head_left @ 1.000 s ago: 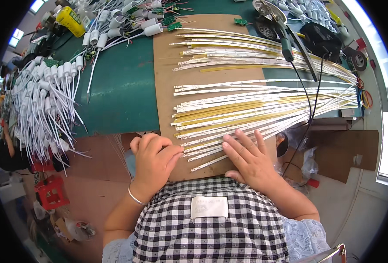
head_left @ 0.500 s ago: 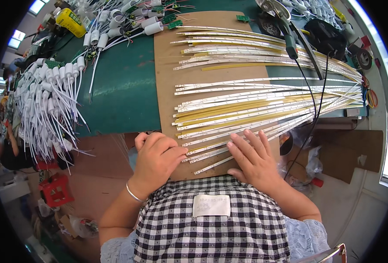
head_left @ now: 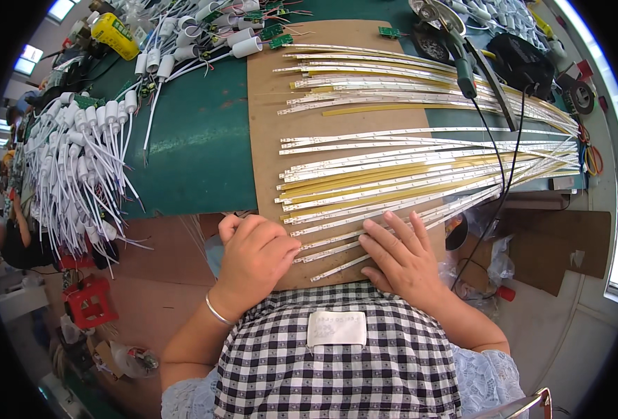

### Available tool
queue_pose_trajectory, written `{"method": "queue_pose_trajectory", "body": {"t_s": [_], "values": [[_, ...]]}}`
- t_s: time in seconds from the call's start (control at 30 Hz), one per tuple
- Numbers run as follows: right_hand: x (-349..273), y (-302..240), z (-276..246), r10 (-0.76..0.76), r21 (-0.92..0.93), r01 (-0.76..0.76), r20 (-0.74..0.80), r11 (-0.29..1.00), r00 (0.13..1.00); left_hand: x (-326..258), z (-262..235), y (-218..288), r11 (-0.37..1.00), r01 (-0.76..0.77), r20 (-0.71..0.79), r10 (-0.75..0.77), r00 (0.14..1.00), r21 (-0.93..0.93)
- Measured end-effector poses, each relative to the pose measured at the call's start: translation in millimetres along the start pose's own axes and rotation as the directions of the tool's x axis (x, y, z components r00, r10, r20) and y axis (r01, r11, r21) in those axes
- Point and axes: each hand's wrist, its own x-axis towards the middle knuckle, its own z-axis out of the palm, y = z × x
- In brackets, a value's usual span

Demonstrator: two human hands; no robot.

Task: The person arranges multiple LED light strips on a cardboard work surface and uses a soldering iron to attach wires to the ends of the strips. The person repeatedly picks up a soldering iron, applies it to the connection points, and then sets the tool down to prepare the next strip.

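Many thin strips (head_left: 386, 171) lie fanned over a brown board (head_left: 267, 126) on my desk (head_left: 197, 153); the nearest look separated, others bunched. My right hand (head_left: 401, 253) rests flat on some; whether my left hand (head_left: 259, 253) pinches one, I can't tell.

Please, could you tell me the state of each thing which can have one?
Strips: fanned in two groups
Left hand: fingers curled, at lower strips' left ends
Right hand: fingers extended, lying over the lower strips
Brown board: flat, under the strips' left part
White wires: bunched, ends loose
Small green circuit board: lying at the brown board's edge
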Motion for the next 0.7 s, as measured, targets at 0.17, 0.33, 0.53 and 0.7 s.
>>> {"method": "queue_pose_trajectory", "body": {"t_s": [0.17,0.33,0.53,0.7], "values": [[-1,1,-2,-0.003,0.013,0.003,0.003,1.0,1.0,5,-2,-7,0.999,-0.006,0.058,0.008,0.998,-0.032],[-2,2,0,-0.022,-0.015,0.022,0.001,1.0,1.0,3,5,-13,0.978,-0.144,-0.04,0.151,0.988,0.149],[1,2,-4,-0.016,0.002,0.016,0.041,1.0,0.999,6,4,-25,0.948,-0.279,-0.035,0.287,0.957,0.152],[-1,6,-5,-0.041,0.015,0.041,0.029,0.999,0.999,11,2,-35,0.95,-0.299,0.034,0.297,0.954,0.093]]}}
